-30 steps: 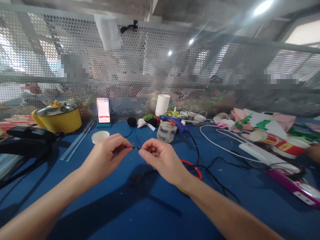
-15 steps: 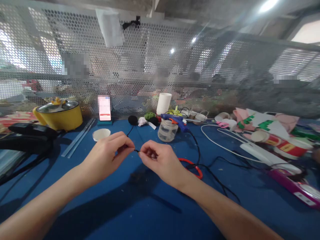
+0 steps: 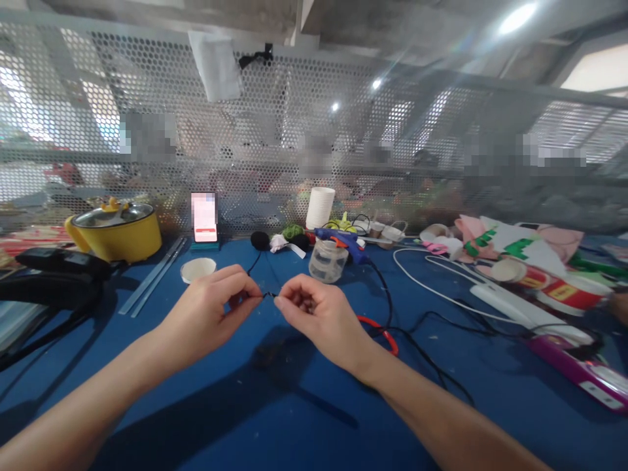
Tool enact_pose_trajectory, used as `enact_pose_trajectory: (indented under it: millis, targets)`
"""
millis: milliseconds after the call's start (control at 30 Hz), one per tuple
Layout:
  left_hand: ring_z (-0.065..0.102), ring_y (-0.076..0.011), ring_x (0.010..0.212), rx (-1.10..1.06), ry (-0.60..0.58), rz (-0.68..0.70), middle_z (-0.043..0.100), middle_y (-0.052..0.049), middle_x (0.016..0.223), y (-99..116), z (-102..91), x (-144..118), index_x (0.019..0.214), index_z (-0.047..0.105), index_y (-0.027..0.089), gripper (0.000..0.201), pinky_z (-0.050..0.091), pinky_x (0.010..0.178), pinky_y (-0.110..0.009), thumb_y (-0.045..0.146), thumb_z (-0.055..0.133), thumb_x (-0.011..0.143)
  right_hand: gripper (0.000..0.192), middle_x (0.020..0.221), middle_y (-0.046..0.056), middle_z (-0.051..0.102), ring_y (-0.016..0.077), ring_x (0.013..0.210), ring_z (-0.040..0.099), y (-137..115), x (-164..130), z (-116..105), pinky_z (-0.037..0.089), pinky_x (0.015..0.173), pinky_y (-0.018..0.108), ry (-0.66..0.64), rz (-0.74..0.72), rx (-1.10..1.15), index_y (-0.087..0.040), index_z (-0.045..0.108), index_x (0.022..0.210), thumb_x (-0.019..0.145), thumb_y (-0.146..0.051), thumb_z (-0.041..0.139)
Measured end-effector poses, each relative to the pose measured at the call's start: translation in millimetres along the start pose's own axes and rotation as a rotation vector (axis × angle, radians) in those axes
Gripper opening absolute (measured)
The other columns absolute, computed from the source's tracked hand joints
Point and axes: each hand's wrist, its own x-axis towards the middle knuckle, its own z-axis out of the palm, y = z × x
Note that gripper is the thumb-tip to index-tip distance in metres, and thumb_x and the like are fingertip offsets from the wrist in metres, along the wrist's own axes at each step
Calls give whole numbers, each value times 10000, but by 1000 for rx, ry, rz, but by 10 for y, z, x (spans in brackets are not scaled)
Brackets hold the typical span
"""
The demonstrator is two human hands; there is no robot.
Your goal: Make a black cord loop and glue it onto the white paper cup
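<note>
A short piece of thin black strand (image 3: 269,294), seemingly yarn, bridges the small gap between my two hands above the blue table. My left hand (image 3: 216,304) pinches its left end between thumb and fingertips. On the other side, my right hand (image 3: 316,311) pinches it with thumb and forefinger, the other fingers curled in. The strand looks bent or looped in the middle, too fine to make out. Behind my left hand, a black yarn ball (image 3: 260,241) has a thread running down toward that hand.
A glass jar (image 3: 327,260) holds up a blue glue gun (image 3: 343,239) behind my right hand, near red-handled scissors or a red loop (image 3: 385,333). A white bowl (image 3: 197,269), phone (image 3: 205,219) and yellow pot (image 3: 115,232) stand left. Cables and a power strip (image 3: 579,373) lie right.
My fingertips have moved slightly apart, and more of the black strand shows between them. Both hands keep their pinch. The whole view has shifted slightly.
</note>
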Motion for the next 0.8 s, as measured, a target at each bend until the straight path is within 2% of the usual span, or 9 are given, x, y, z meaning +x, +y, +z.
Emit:
enact_pose_trajectory:
  millis: [200,333,433,567,700,800]
  targets:
    - [488,-66,564,3,-14,-1,527,9,658,22,-9,-11,723,561,148,79,408,507,-172,142,495,767,85,536,-41,455,67,497,416,32,-1,8,358,482,182,5,-91,-162,-168,513,661,742,-194,507]
    - [492,-69,570,15,-13,16,539,0,679,13,-8,-6,737,558,143,87,404,505,-174,133,480,774,88,543,-40,455,65,501,412,3,-10,-7,350,491,184,-76,-126,-212,-167,518,649,736,-166,506]
    - [497,-70,579,3,-19,17,549,-1,681,1,-10,-2,728,558,145,101,399,508,-170,137,473,781,84,561,-36,464,62,507,402,-29,-14,-23,343,481,180,-157,-102,-147,-162,521,651,734,-167,509]
    - [499,-73,590,-34,-45,-13,559,9,670,1,-15,8,717,569,163,123,393,512,-168,161,468,789,87,544,-45,440,54,485,374,-48,-12,-43,331,453,174,-229,16,25,-157,523,669,731,-217,532]
    - [486,-76,579,-86,-67,-43,551,12,647,21,-20,17,717,571,162,130,389,511,-176,185,465,790,125,569,-43,454,48,494,386,-37,1,-51,344,462,170,-216,68,173,-153,522,683,725,-265,558]
    - [483,-78,574,-96,-66,-61,546,9,642,32,-15,15,723,569,155,137,389,504,-181,187,455,791,132,569,-46,453,44,488,383,-27,15,-44,335,452,165,-152,77,208,-152,518,676,730,-266,557]
